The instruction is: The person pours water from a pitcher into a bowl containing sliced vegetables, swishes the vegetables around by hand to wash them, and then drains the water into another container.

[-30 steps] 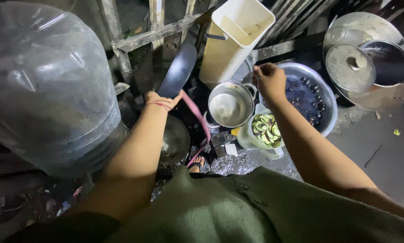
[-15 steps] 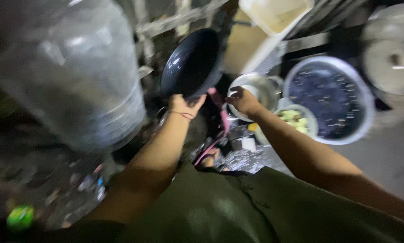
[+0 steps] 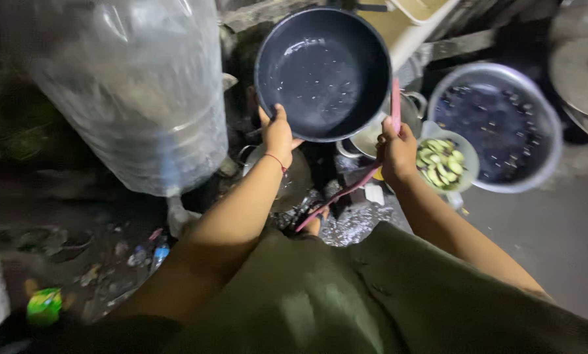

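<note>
Above both hands, left grip (image 3: 277, 134) pinches dark pan (image 3: 323, 72).

This looks like an outdoor washing place of a simple home kitchen, at night. On the wet concrete ground (image 3: 556, 242) stand a big clear water bottle (image 3: 143, 98), a metal basin (image 3: 497, 124) with dark things in water, a bowl of sliced vegetables (image 3: 443, 162), pot lids (image 3: 579, 75) and a pink hose (image 3: 346, 190).

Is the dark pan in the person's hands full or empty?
Nearly empty. The dark pan is tipped toward the camera, showing only scattered water drops on its inside. The left hand grips its rim; the right hand holds a pink hose.
</note>
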